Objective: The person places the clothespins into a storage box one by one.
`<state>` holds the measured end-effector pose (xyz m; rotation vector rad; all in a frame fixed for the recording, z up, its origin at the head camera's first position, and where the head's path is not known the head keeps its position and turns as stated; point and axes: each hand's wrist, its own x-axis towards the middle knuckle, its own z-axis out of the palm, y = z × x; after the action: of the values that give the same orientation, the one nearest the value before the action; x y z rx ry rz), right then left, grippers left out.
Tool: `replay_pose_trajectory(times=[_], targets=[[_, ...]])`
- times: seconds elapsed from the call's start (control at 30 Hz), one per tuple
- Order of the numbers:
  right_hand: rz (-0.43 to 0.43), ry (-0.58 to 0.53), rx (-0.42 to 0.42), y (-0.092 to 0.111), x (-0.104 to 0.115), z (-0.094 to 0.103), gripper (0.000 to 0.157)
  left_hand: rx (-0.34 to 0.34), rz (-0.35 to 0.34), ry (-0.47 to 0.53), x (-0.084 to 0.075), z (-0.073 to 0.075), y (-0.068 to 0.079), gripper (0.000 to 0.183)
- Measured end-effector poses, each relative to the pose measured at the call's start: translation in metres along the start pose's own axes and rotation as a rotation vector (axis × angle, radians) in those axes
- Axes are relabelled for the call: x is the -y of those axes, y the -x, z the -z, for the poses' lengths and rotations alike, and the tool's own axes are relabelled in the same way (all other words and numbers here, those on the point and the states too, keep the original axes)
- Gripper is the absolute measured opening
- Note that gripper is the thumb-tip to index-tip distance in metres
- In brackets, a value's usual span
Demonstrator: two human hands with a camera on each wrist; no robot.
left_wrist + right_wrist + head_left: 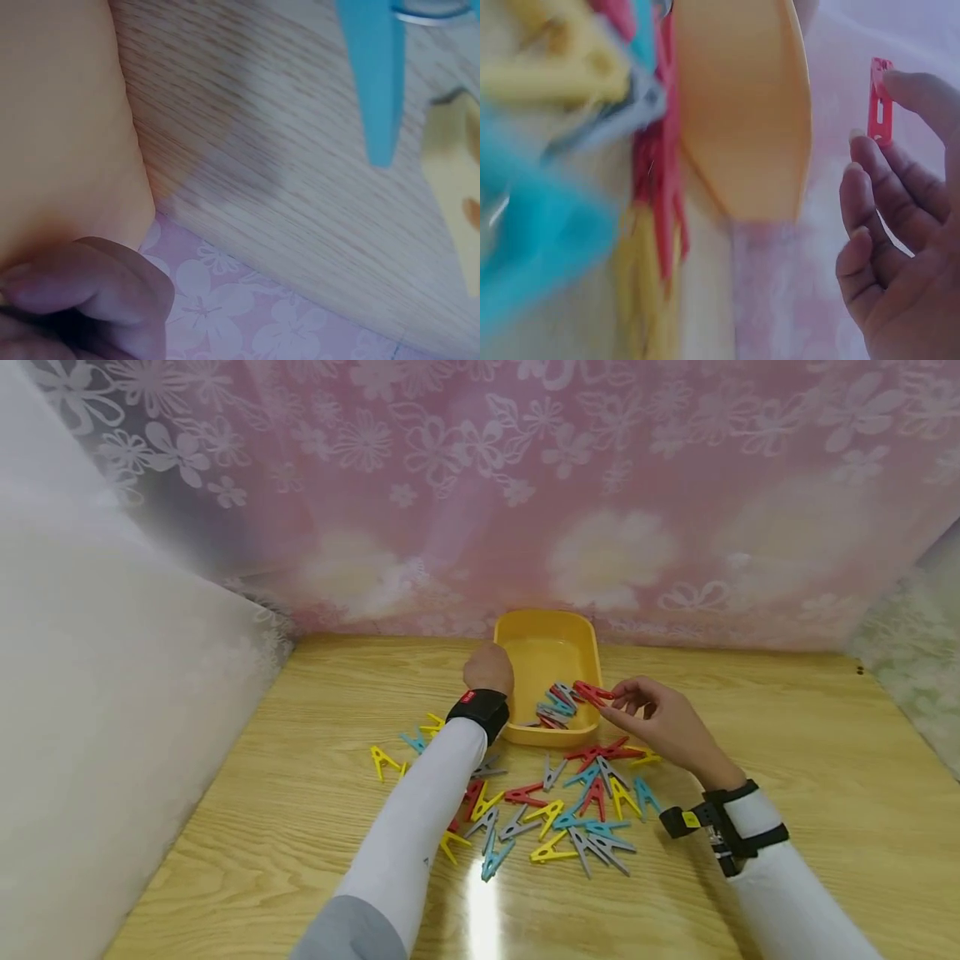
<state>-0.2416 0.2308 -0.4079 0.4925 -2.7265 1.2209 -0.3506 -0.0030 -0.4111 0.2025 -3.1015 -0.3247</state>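
I pinch a red peg (591, 692) in my right grip (663, 722), above the right rim of the tray (543, 647).
My left grip (489, 668) is at its left rim; whether it holds on I cannot tell. More pegs (557, 710) lie inside, others (551, 810) on the worktop (795, 718).

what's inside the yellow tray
Inside the yellow tray lies a small pile of red, blue and gray clothespins, toward the near end. Those underneath are partly covered, so their number can't be told. The left hand hides part of the left rim.
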Motion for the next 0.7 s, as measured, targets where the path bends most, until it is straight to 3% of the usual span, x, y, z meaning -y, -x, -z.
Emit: replay_pose_trajectory(times=[0.17,0.3,0.57,0.7], targets=[[0.040,-0.008,0.084,-0.024,0.019,-0.018,0.040,0.004,-0.004,0.017,0.001,-0.001,-0.002,0.028],[0.047,0.025,0.139,-0.026,0.023,-0.020,0.048,0.002,-0.017,0.011,-0.003,-0.002,-0.001,0.028],[0.047,0.067,0.005,-0.008,-0.001,0.000,0.033,-0.006,-0.016,-0.017,-0.002,-0.001,-0.003,0.028],[0.028,0.073,0.000,0.002,-0.012,0.008,0.030,0.011,-0.014,-0.007,0.002,-0.001,-0.004,0.028]])
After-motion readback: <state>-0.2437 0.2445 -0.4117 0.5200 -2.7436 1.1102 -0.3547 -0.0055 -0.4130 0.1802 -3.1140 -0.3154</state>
